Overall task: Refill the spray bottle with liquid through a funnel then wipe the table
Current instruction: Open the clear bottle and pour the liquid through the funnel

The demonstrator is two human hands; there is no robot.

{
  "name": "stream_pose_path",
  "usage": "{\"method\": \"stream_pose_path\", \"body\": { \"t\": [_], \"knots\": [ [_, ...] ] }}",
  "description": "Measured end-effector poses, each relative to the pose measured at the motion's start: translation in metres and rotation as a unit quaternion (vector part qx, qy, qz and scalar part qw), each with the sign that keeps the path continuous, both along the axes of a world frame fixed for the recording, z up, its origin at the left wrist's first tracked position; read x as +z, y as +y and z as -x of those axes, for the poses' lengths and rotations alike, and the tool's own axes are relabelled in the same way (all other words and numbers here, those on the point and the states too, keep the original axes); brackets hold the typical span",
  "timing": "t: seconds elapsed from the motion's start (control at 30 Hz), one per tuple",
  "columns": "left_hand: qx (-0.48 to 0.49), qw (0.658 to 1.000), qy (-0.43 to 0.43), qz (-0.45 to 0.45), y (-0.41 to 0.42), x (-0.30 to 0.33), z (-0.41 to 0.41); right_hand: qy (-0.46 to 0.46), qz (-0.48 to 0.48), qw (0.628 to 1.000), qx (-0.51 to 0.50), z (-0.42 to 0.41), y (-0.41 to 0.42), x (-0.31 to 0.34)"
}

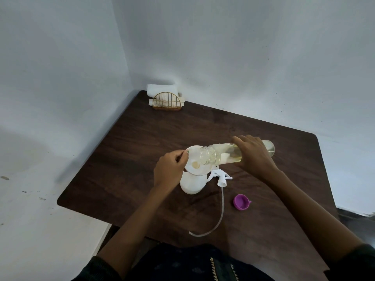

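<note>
A white spray bottle (191, 185) stands on the dark wooden table (142, 138) with a white funnel (195, 168) in its neck. My left hand (169, 171) pinches the funnel's left rim. My right hand (253, 157) grips a clear bottle of pale yellow liquid (221, 154), tipped on its side with its open mouth over the funnel. The white spray head (220, 176) with its long clear tube (221, 211) lies on the table right of the spray bottle.
A purple cap (241, 202) lies on the table to the front right. A gold wire holder with white napkins (166, 99) stands at the table's far left corner, against the pale walls. The table's front edge is near my body.
</note>
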State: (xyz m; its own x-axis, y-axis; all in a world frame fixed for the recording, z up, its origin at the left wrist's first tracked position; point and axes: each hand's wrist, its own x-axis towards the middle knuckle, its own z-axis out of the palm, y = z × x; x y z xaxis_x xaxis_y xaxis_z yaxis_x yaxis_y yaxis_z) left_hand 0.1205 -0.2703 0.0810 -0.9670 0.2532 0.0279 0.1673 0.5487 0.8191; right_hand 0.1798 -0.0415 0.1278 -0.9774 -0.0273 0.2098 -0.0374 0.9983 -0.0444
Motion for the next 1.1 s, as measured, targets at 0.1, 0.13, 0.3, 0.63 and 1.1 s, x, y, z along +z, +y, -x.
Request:
{"method": "stream_pose_path", "body": {
  "t": [0.1, 0.13, 0.3, 0.63, 1.1],
  "knots": [
    [0.001, 1.0, 0.001, 0.003, 0.0005, 0.0011, 0.0, 0.001, 0.003, 1.0, 0.0, -0.0001, -0.0004, 0.0001],
    [0.002, 1.0, 0.002, 0.003, 0.0005, 0.0014, -0.0003, 0.002, 0.004, 1.0, 0.0, 0.0, -0.0006, 0.0001],
    [0.003, 1.0, -0.001, 0.0, -0.0003, -0.0017, 0.0005, 0.004, 0.004, 1.0, 0.001, 0.0003, -0.0011, 0.0012],
    [0.0, 1.0, -0.003, -0.003, -0.0014, -0.0035, 0.001, 0.006, 0.001, 1.0, 0.003, -0.0002, -0.0024, 0.0017],
    [-0.001, 1.0, 0.001, -0.003, -0.0013, 0.0006, -0.001, 0.005, 0.004, 1.0, 0.001, -0.0015, -0.0025, 0.0018]
  ]
}}
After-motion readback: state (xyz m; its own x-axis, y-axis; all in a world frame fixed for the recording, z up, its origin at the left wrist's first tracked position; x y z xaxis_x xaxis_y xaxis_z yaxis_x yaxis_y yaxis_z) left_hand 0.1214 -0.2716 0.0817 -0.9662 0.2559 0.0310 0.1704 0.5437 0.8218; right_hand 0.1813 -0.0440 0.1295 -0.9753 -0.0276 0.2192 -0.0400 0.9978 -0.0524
